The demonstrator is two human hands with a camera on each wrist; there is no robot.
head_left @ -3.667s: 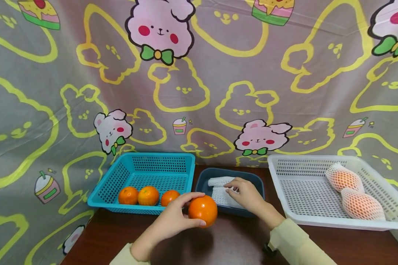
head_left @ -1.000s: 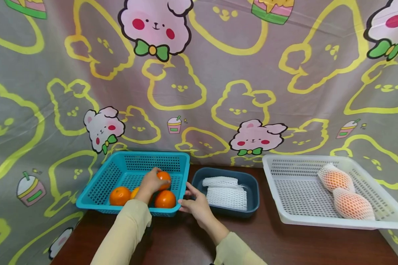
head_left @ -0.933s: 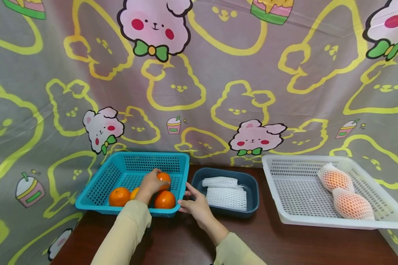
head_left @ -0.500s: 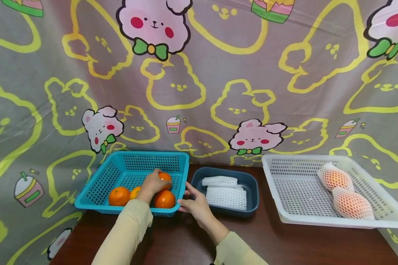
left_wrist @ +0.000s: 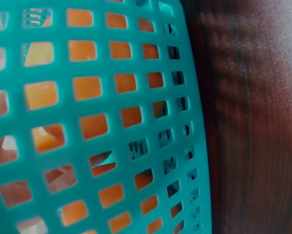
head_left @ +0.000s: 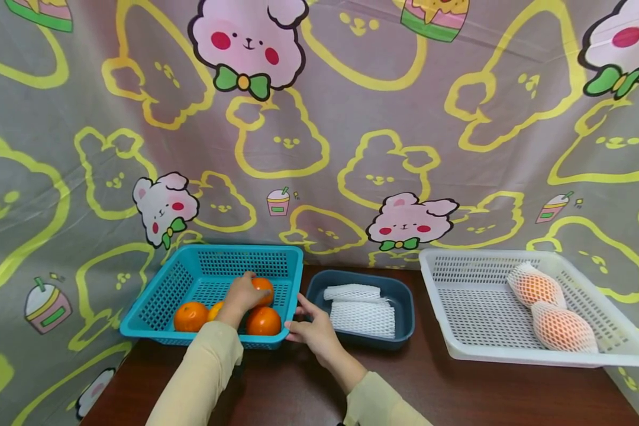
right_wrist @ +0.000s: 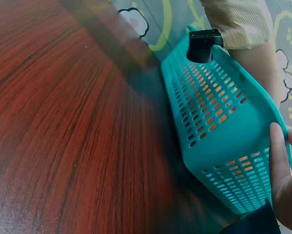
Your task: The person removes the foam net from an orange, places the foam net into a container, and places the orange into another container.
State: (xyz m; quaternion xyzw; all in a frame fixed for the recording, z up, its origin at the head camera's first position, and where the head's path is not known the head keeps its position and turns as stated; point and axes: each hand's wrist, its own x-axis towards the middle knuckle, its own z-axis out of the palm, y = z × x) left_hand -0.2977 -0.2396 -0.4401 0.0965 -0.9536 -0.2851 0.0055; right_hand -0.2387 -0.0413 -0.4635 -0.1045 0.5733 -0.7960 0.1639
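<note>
In the head view my left hand (head_left: 241,297) reaches into the blue plastic basket (head_left: 162,290) and holds an orange (head_left: 264,289) near its right side. Other oranges (head_left: 263,321) lie along the basket's front, one partly covered by the hand. My right hand (head_left: 316,332) pinches the basket's right rim; in the right wrist view the thumb (right_wrist: 279,158) lies along the outside of the basket (right_wrist: 248,129). The left wrist view is filled by the basket's slotted wall (left_wrist: 63,68), with orange fruit showing through the holes.
Just right stands a dark blue tray (head_left: 407,313) with white foam net sleeves (head_left: 363,318). Farther right, a white basket (head_left: 439,296) holds two fruits in foam nets (head_left: 564,327). A patterned cloth (head_left: 319,195) hangs behind the dark wooden table (head_left: 298,384).
My left hand has carried the orange from above the table into the blue basket. My right hand has left the foam nets for the basket's rim. Both hands barely move over the last second.
</note>
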